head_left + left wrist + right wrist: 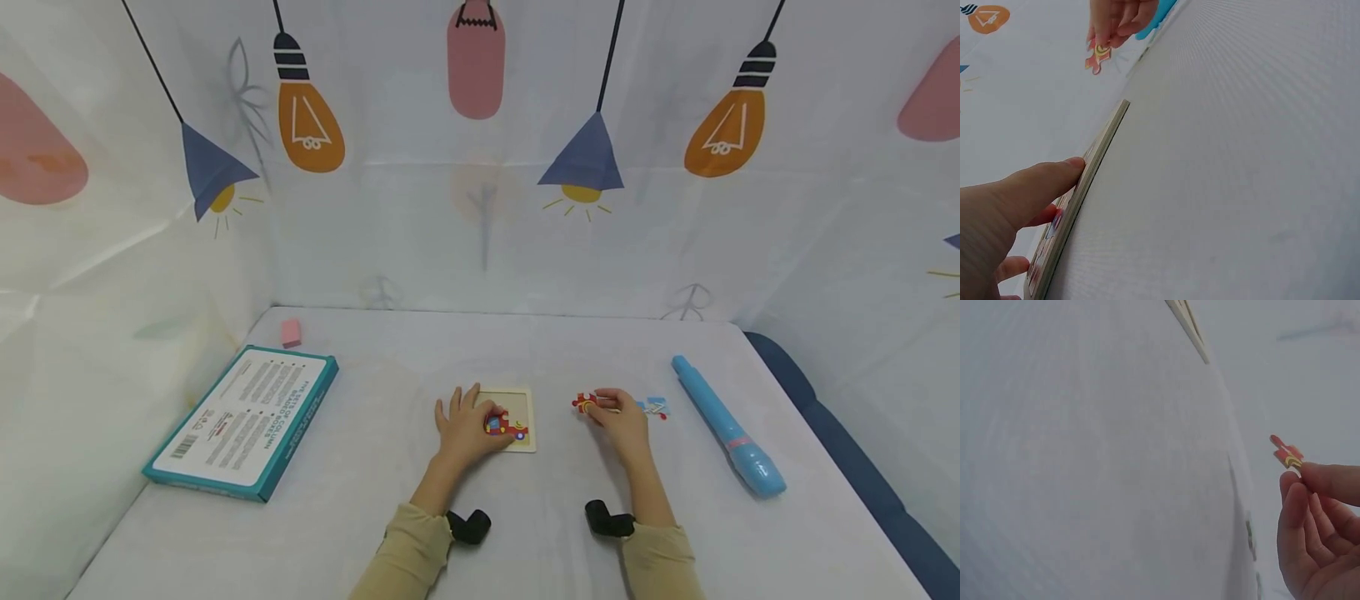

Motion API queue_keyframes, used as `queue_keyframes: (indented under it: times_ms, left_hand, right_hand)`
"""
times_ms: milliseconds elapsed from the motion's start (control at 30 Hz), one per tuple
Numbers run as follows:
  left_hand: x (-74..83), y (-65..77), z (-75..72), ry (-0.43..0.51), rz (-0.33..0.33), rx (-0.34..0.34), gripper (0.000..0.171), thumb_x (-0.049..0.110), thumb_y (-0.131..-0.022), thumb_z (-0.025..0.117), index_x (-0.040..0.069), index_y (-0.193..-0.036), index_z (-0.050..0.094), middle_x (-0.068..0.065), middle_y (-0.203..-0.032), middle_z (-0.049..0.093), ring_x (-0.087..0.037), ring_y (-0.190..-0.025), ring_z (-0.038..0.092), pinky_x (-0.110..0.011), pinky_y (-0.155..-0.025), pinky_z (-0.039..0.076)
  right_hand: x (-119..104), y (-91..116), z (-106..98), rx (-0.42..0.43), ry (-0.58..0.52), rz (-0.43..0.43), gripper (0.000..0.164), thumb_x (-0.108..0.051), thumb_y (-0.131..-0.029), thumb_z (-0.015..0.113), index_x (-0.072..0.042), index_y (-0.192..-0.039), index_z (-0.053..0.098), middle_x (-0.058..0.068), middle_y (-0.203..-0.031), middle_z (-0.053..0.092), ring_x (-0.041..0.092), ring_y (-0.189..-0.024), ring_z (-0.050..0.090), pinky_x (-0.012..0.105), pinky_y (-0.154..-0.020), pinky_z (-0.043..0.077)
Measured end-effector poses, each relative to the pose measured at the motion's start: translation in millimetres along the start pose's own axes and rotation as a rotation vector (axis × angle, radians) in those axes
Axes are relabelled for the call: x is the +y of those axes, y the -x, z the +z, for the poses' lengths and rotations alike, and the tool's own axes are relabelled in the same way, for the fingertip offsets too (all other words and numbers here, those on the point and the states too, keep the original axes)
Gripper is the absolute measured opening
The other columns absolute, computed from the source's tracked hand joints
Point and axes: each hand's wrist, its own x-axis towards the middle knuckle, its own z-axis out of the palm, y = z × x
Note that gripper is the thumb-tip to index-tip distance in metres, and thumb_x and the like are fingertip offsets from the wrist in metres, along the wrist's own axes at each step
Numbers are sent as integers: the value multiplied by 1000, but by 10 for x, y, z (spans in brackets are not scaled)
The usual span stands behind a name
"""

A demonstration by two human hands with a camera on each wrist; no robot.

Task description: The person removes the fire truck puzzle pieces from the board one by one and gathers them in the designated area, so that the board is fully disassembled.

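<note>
A square wooden puzzle tray [533, 417] lies on the table, with red vehicle-picture pieces [507, 427] in its lower part. My left hand [467, 427] rests on it, thumb and index finger touching the pieces and the other fingers spread. In the left wrist view the thumb [1044, 184] lies straight across the tray. To the right of the tray, my right hand [624, 423] pinches a red and yellow puzzle piece [1289, 454] between thumb and fingertips, lifted off the table. Beyond that hand lie light blue puzzle pieces [656, 407], partly hidden by it.
A teal-edged box [240, 421] lies at the left, with a small pink block [291, 332] behind it. A long light blue wand-shaped thing [727, 429] with a pink band lies at the right. White printed sheeting [420, 233] hangs around the table.
</note>
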Motion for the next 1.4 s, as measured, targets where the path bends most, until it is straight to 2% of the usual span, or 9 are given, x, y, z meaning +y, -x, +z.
queue_keyframes:
  times_ms: [233, 400, 600, 800, 933, 1067, 1200, 1400]
  left_hand:
    - [-18, -13, 17, -10, -7, -2, 37, 50, -67, 75, 24, -91, 65, -11, -142, 39, -39, -133, 25, -65, -102, 7]
    - [-31, -18, 27, -14, -4, 3, 37, 51, -67, 75, 25, -91, 65, -11, -142, 39, -39, -133, 25, -65, -102, 7]
    - [-23, -3, 20, -12, 2, -8, 36, 51, -68, 74, 25, -91, 65, -11, -143, 39, -39, -133, 24, -65, -102, 7]
    - [-22, -7, 9, -16, 2, -6, 37, 51, -68, 74, 24, -92, 65, -11, -143, 39, -40, -133, 24, -65, -102, 7]
    - [-26, -9, 2, -14, 3, -8, 36, 51, -69, 74, 25, -92, 65, -11, -143, 38, -40, -134, 24, -65, -102, 7]
    - [-25, -8, -3, 0, 3, -9, 36, 50, -69, 75, 24, -91, 65, -12, -143, 38, -40, -133, 24, -66, -102, 7]
    - [-24, -12, 1, -2, 0, -14, 35, 50, -69, 74, 24, -91, 65, -11, -143, 38, -39, -134, 23, -65, -102, 6]
    - [-28, -8, 9, -3, 5, -9, 35, 50, -68, 74, 25, -91, 65, -11, -143, 39, -40, -133, 24, -66, -102, 7]
  right_hand:
    - [77, 14, -199, 77, 63, 35, 40, -11, -84, 66, 2, -120, 54, 16, -101, 58, 7, -74, 57, 17, -64, 51]
    - [151, 28, -320, 114, 26, 46, 40, -10, -85, 65, 4, -121, 52, 19, -102, 59, 5, -73, 58, 18, -65, 52]
    - [250, 51, -473, 192, 15, 73, 36, -10, -84, 67, 4, -114, 54, 8, -90, 66, -5, -64, 55, 13, -60, 50]
    - [339, 57, -582, 239, 96, 114, 35, -16, -83, 68, 4, -111, 58, 18, -99, 65, -2, -66, 53, 10, -56, 46]
    - [372, 65, -623, 247, 118, 141, 35, -14, -84, 67, 5, -111, 59, 19, -97, 64, 5, -69, 55, 9, -54, 43]
    - [374, 84, -649, 267, 160, 165, 34, -15, -85, 65, 5, -112, 59, 20, -98, 61, 19, -80, 54, 12, -54, 41]
    - [367, 91, -672, 286, 231, 176, 35, -16, -86, 64, 7, -112, 58, 24, -102, 58, 31, -90, 50, 21, -61, 39]
    - [353, 82, -693, 319, 350, 149, 31, -13, -85, 62, 9, -106, 59, 25, -95, 60, 36, -87, 50, 41, -69, 37]
